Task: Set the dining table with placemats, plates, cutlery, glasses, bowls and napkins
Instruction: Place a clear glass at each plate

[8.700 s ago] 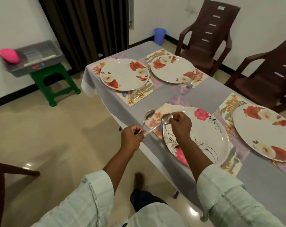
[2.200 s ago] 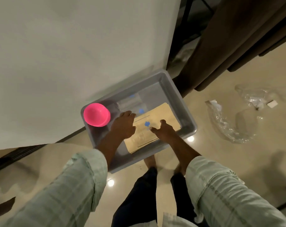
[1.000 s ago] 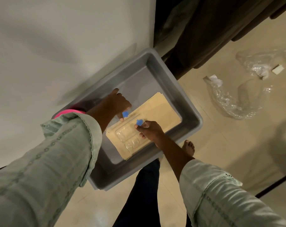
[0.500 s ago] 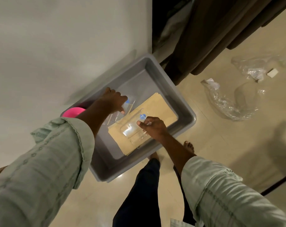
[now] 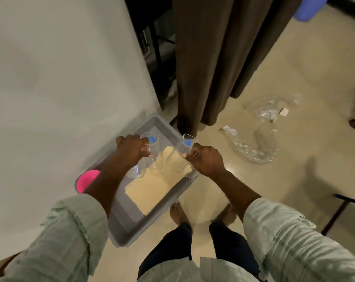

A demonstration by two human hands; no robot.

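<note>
My left hand (image 5: 133, 148) grips clear glasses (image 5: 150, 153) with a blue sticker, lifted above the grey tub (image 5: 129, 226). How many glasses it holds I cannot tell. My right hand (image 5: 205, 159) grips another clear glass (image 5: 179, 152), also with a blue sticker, beside the first ones. Both hands hover over the tub's far end. Tan paper napkins (image 5: 152, 189) lie flat on the tub's floor. A pink bowl (image 5: 87, 179) sits in the tub's left corner, partly hidden by my left forearm. The dining table is out of view.
The tub stands against a white wall (image 5: 60, 78). A dark brown curtain (image 5: 223, 58) hangs just beyond it. Crumpled clear plastic wrapping (image 5: 253, 147) lies on the beige floor to the right. A blue bin (image 5: 306, 9) is at the top right. My bare feet stand beside the tub.
Both hands have lifted clear glasses out of the tub; half a second ago they were still down among the napkins. The camera has tilted up, showing more curtain and floor.
</note>
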